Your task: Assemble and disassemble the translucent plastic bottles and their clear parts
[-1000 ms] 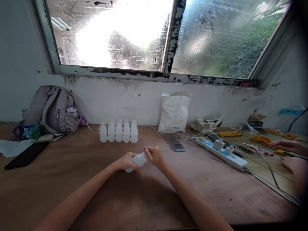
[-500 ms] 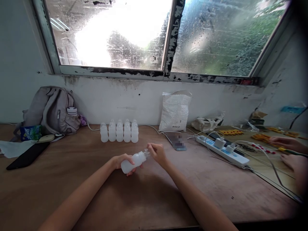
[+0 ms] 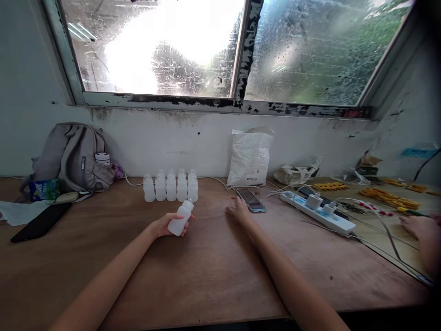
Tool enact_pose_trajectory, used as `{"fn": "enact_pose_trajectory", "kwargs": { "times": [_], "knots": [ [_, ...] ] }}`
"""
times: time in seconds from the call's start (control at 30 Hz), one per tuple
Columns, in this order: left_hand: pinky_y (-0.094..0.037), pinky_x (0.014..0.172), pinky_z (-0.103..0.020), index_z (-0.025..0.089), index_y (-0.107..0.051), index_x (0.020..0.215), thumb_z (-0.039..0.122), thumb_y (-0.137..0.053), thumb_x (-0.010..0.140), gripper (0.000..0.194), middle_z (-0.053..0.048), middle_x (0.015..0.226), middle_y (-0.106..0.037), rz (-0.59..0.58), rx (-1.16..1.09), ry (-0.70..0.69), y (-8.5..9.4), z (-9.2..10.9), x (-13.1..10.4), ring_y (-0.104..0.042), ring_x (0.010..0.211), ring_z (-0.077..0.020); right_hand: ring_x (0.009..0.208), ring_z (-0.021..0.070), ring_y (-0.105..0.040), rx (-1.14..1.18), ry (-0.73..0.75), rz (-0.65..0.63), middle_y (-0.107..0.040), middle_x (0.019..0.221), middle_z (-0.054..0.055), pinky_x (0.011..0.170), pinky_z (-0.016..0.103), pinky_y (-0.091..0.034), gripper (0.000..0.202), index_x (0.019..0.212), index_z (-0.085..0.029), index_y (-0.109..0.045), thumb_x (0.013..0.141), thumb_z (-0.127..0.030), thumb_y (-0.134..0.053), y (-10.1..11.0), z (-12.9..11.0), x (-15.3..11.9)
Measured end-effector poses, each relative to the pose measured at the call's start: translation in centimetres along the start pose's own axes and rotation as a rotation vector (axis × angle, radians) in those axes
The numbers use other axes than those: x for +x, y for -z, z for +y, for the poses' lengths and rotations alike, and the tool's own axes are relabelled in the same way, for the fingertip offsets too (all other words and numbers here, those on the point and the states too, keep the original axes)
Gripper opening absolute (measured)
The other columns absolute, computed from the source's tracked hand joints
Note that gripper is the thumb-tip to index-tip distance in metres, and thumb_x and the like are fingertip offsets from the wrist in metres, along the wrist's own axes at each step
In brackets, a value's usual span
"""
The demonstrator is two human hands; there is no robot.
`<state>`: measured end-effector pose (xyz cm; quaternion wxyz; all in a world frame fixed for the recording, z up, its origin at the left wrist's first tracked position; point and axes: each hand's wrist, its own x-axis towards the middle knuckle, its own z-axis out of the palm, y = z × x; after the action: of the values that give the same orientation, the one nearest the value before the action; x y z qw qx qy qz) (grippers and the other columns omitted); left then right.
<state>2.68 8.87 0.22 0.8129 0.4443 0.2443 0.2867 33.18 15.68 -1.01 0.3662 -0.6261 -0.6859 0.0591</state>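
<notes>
My left hand (image 3: 166,226) is wrapped round a translucent white bottle (image 3: 179,219), tilted with its top up and to the right. Just left of a phone (image 3: 252,201) lies my right hand (image 3: 238,210), low over the table, its fingers apart and nothing visible in them. Several similar white bottles (image 3: 171,186) stand upright in a row behind the held one.
A grey backpack (image 3: 77,156) and a black phone-like slab (image 3: 41,222) are at the left. A white package (image 3: 250,157) leans on the wall. A power strip (image 3: 317,212) with cables lies right, near a person's hand (image 3: 415,226) and yellow pieces (image 3: 389,197).
My right hand has left the bottle top and moved right, beside the phone, and its fingers have opened. My left hand has shifted left and slightly up with the bottle.
</notes>
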Motion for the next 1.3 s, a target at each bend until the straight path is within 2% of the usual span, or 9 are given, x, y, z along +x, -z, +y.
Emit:
{"fn": "enact_pose_trajectory", "kwargs": {
  "times": [0.3, 0.47, 0.53, 0.67, 0.73, 0.87, 0.93, 1.1, 1.3],
  "knots": [
    [-0.038, 0.079, -0.036, 0.011, -0.044, 0.115, 0.021, -0.051, 0.072, 0.044, -0.009, 0.092, -0.057, -0.012, -0.094, -0.071, -1.5, 0.1, -0.2, -0.056, 0.082, -0.0202, 0.098, 0.0247, -0.048, 0.035, 0.068, -0.032, -0.045, 0.107, 0.012, 0.084, 0.035, -0.038, 0.056, 0.11, -0.015, -0.042, 0.06, -0.028, -0.062, -0.8, 0.4, -0.1],
    [-0.04, 0.077, -0.034, 0.014, -0.044, 0.114, 0.021, -0.056, 0.07, 0.047, -0.01, 0.096, -0.058, 0.035, 0.033, -0.058, -2.1, 0.3, -0.4, -0.057, 0.08, -0.0192, 0.099, 0.0263, -0.045, 0.096, 0.243, 0.221, -0.052, 0.099, 0.012, 0.087, 0.041, -0.034, 0.032, 0.098, -0.015, -0.051, 0.072, -0.034, -0.051, 0.2, -2.0, -0.6],
    [-0.041, 0.072, -0.031, 0.015, -0.046, 0.111, 0.022, -0.059, 0.069, 0.045, -0.01, 0.096, -0.058, 0.088, 0.136, -0.059, -2.6, 0.3, -0.4, -0.057, 0.077, -0.0176, 0.089, 0.0228, -0.05, 0.209, 0.266, 0.224, -0.056, 0.089, 0.01, 0.079, 0.036, -0.038, 0.026, 0.092, -0.016, -0.053, 0.078, -0.036, -0.045, 0.7, -4.2, -1.4],
    [-0.04, 0.064, -0.025, 0.015, -0.05, 0.106, 0.023, -0.064, 0.063, 0.046, -0.007, 0.088, -0.059, 0.186, 0.418, -0.224, -3.8, -0.3, 0.5, -0.055, 0.075, -0.0166, 0.052, 0.0126, -0.047, 0.498, 0.193, -0.199, -0.052, 0.059, -0.001, 0.051, 0.024, -0.037, 0.034, 0.093, -0.018, -0.053, 0.078, -0.047, -0.043, 0.7, -8.7, -3.7],
    [-0.039, 0.067, -0.026, 0.016, -0.051, 0.105, 0.022, -0.066, 0.059, 0.049, -0.005, 0.091, -0.058, 0.269, 0.635, -0.367, -4.6, -1.1, 1.1, -0.053, 0.08, -0.018, 0.047, 0.0103, -0.043, 0.558, 0.156, -0.293, -0.047, 0.052, -0.003, 0.046, 0.022, -0.033, 0.035, 0.08, -0.017, -0.054, 0.076, -0.05, -0.045, 0.3, -10.3, -4.8],
    [-0.038, 0.071, -0.03, 0.016, -0.055, 0.099, 0.022, -0.063, 0.059, 0.041, -0.006, 0.087, -0.059, 0.592, 1.14, -0.511, -6.5, -3.0, 1.9, -0.052, 0.08, -0.0208, 0.049, 0.0093, -0.042, 0.522, 0.105, -0.14, -0.046, 0.052, -0.003, 0.046, 0.021, -0.031, 0.034, 0.059, -0.016, -0.048, 0.068, -0.048, -0.055, 0.1, -11.7, -6.1],
    [-0.038, 0.068, -0.03, 0.015, -0.056, 0.094, 0.022, -0.06, 0.06, 0.035, -0.005, 0.081, -0.059, 0.689, 1.266, -0.529, -7.4, -3.6, 2.1, -0.051, 0.076, -0.0206, 0.047, 0.009, -0.04, 0.476, 0.11, -0.05, -0.042, 0.048, -0.004, 0.045, 0.021, -0.029, 0.032, 0.055, -0.017, -0.044, 0.067, -0.044, -0.057, 0.3, -11.9, -6.4],
    [-0.033, 0.05, -0.022, 0.014, -0.057, 0.074, 0.014, -0.061, 0.053, 0.021, 0.001, 0.064, -0.055, 0.511, 1.093, -0.407, -7.7, -3.7, 2.2, -0.048, 0.057, -0.0126, 0.044, 0.0079, -0.033, 0.526, 0.158, -0.011, -0.034, 0.045, -0.005, 0.042, 0.022, -0.026, 0.031, 0.05, -0.018, -0.036, 0.069, -0.035, -0.054, 0.9, -11.9, -6.9],
    [-0.033, 0.05, -0.022, 0.012, -0.055, 0.062, 0.011, -0.061, 0.048, 0.016, 0.002, 0.059, -0.054, 0.363, 0.715, -0.318, -7.3, -3.5, 2.6, -0.047, 0.055, -0.0117, 0.043, 0.0075, -0.029, 0.57, 0.184, -0.024, -0.031, 0.044, -0.006, 0.042, 0.022, -0.023, 0.032, 0.048, -0.018, -0.036, 0.068, -0.035, -0.055, 1.2, -12.2, -7.0]
  ]
}}
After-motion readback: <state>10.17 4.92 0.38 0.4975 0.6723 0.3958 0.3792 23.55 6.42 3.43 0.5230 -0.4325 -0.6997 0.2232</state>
